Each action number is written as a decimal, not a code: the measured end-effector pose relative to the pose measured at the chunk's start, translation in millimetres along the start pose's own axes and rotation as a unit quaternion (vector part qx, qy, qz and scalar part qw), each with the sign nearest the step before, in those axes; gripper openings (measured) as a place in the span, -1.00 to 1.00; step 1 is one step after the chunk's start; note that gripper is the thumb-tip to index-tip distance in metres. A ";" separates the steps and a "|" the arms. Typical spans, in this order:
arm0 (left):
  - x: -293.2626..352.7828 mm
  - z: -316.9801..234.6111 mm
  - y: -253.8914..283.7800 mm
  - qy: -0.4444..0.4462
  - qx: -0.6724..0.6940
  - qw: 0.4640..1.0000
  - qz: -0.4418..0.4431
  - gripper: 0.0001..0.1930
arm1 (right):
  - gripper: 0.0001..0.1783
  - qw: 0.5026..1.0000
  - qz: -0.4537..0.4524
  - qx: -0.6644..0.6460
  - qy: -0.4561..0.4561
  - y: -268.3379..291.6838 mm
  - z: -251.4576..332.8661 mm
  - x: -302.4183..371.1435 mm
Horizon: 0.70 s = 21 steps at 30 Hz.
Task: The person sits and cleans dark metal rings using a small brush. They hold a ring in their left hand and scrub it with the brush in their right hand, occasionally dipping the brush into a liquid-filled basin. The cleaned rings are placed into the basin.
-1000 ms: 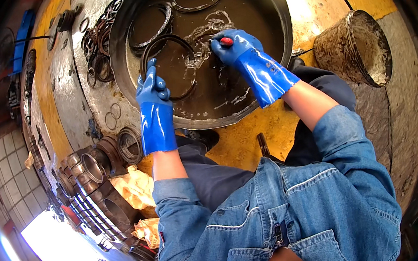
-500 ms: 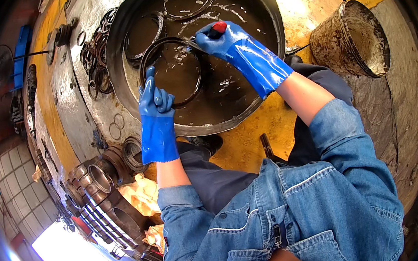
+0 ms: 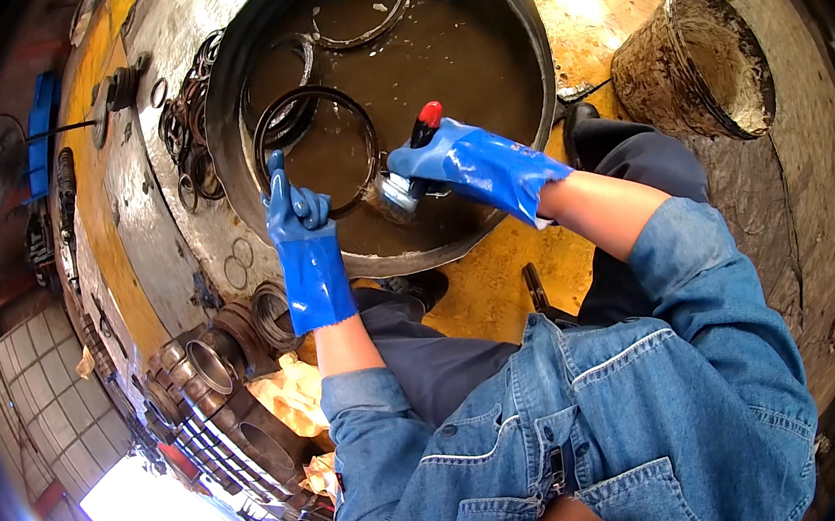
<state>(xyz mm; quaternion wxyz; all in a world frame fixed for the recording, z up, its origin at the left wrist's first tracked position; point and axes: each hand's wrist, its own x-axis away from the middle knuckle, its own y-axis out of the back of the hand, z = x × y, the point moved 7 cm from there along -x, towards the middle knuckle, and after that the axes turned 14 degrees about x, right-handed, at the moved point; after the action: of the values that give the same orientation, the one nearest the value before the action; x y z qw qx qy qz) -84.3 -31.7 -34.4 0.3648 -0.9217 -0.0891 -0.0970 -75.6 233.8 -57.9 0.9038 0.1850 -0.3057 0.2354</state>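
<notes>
Both my hands wear wet blue rubber gloves. My left hand grips a dark metal ring at its near left side, index finger stretched along it, holding it tilted over a round tub of murky brown liquid. In my right hand is a paintbrush with a red-tipped black handle and a silvery ferrule. Its blurred bristles are at the ring's lower right edge; whether they touch it I cannot tell. More rings lie partly sunk in the liquid on the far side.
A grimy bucket stands right of the tub. On the left, a heap of dark rings lies against the tub. Nearer are thin rings, metal cylinders and crumpled brown paper. A rod-like piece lies between my legs.
My right hand has moved the brush down toward me, from the ring's upper right to its lower right. The ring and my left hand have shifted slightly left in the picture.
</notes>
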 end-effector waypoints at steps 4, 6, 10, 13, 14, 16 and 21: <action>-1.8 -0.3 11.3 0.008 -0.008 0.999 -0.043 -0.59 | -0.59 0.995 -0.036 0.053 0.073 28.6 25.7 14.2; -3.1 1.2 7.0 0.011 -0.025 0.998 -0.051 -0.58 | -0.58 0.976 -0.146 0.160 -0.002 35.4 11.8 -15.1; 2.3 6.9 2.0 0.020 -0.023 0.996 -0.090 -0.57 | -0.60 0.993 -0.024 0.028 0.111 18.6 25.4 -8.7; 4.4 12.3 -5.1 0.024 0.007 0.995 -0.092 -0.63 | -0.62 0.982 -0.013 -0.072 0.173 0.9 43.9 20.6; 5.3 12.4 -8.0 0.024 0.012 0.995 -0.094 -0.62 | -0.62 0.991 0.005 -0.020 0.135 -7.1 42.0 17.9; 3.1 13.3 -8.4 0.041 0.015 0.997 -0.063 -0.60 | -0.63 0.992 0.024 0.098 0.078 -7.5 38.4 11.1; 1.9 15.4 -9.7 0.092 0.013 0.995 -0.030 -0.56 | -0.72 0.918 -0.182 0.299 0.188 12.0 30.9 -16.0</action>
<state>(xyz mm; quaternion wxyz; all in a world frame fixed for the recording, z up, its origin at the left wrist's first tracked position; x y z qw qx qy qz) -83.0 -13.9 -38.6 0.3806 -0.9008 -0.0840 -0.1914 -107.6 223.9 -42.9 0.8744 0.4513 -0.0061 0.1780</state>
